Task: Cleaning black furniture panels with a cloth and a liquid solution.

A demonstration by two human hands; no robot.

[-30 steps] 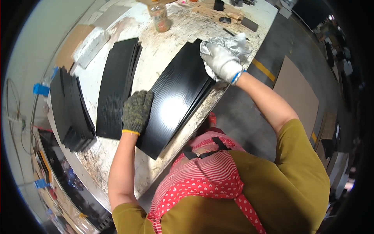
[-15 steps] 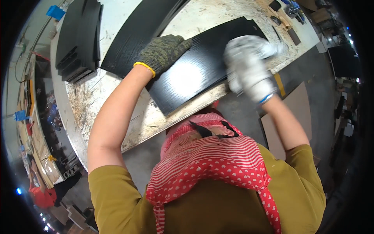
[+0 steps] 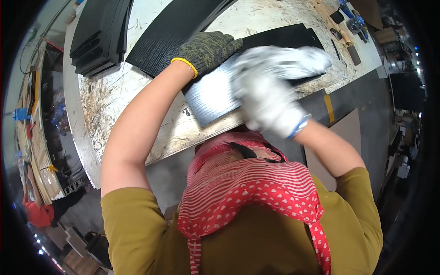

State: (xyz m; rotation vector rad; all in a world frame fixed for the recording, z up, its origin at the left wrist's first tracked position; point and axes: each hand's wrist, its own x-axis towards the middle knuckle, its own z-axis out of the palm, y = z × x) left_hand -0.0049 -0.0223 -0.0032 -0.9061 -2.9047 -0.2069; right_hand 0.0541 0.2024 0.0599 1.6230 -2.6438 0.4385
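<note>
A long black textured panel (image 3: 215,98) lies on the worn white workbench (image 3: 119,98), its near end shining under the light. My left hand (image 3: 208,50), in a dark knit glove with a yellow cuff, presses flat on the panel's left part. My right hand (image 3: 268,98), in a white glove, holds a white cloth (image 3: 300,59) against the panel's surface; it is blurred with motion.
A second long black panel (image 3: 176,27) lies just beyond the first. A stack of several black panels (image 3: 98,34) sits at the bench's far left. Small dark tools (image 3: 346,27) lie at the bench's right end. Grey floor with a yellow tape mark (image 3: 329,107) is on the right.
The view has swung closer over the bench. My right hand with the cloth has slid along the panel toward its near end. My left hand stays pressed on the panel.
</note>
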